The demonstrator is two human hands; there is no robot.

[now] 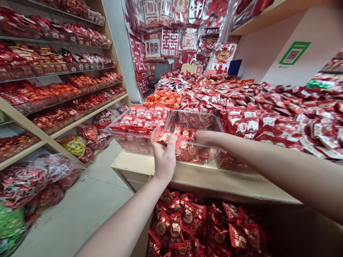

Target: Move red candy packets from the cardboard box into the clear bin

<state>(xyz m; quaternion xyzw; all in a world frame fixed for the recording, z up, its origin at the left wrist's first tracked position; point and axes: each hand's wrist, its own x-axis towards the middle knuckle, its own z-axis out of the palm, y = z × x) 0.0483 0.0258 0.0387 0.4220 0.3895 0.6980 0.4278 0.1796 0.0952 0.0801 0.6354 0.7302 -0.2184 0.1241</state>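
My left hand (pixel 164 160) is closed around a red candy packet (pixel 162 136) with a gold round print, held above the front wall of a clear plastic bin (pixel 209 157). The thumb presses on the packet's right part. Inside that bin lie several more red candy packets (pixel 184 151), seen through the wall. My right hand (pixel 205 137) reaches over the rim and down into the bin, beside those packets. Its fingers are mostly hidden, so whether they grip anything cannot be seen.
A second clear bin of red packets (pixel 144 119) adjoins on the left. Heaps of wrapped sweets (pixel 257 117) cover the counter behind and right. Below the wooden counter edge (pixel 203 180) are many gold-printed packets (pixel 187 221). Stocked shelves (pixel 61 73) and bagged sweets (pixel 34 182) stand left.
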